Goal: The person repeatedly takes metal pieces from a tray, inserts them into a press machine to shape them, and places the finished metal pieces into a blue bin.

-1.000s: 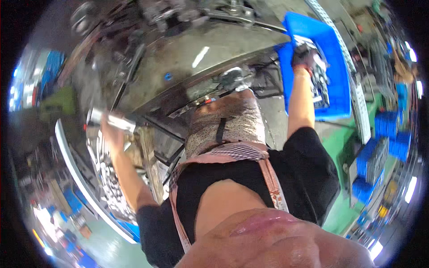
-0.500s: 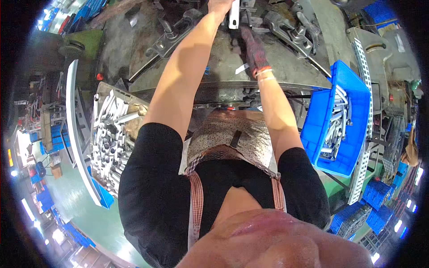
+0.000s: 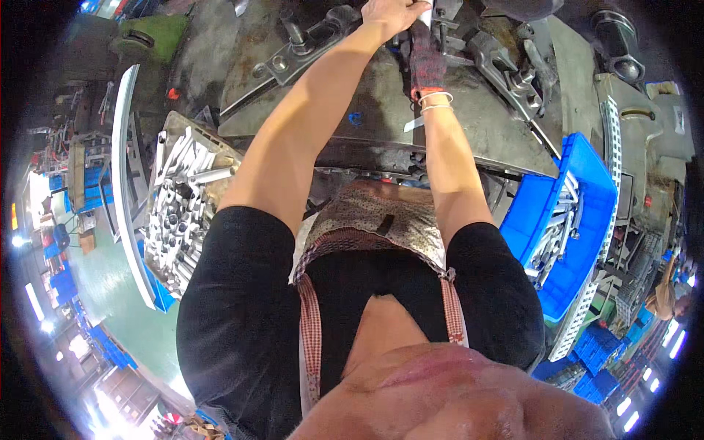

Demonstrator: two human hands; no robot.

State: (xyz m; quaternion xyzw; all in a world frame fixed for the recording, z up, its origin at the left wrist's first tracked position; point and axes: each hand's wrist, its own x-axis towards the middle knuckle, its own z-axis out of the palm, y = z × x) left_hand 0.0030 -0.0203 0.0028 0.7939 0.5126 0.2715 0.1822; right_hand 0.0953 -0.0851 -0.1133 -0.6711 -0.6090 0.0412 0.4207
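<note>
Head view: your left hand [image 3: 392,15] clamps the pale metal piece [image 3: 424,9] beside your gloved right hand [image 3: 427,62]; that grip is unclear.

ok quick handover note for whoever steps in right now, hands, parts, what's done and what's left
Left hand: bare, at the top of the dark machine bed, closed on a small pale metal piece at the fixture.
Right hand: in a dark glove, beside the left one on the same spot; its grip is hidden.
Parts: a grey tray of silvery metal parts on the person's left, a blue bin holding more such parts on the right.
Done: one piece is up at the fixture.
Left: whether it is seated cannot be told; many parts remain in the tray.
</note>
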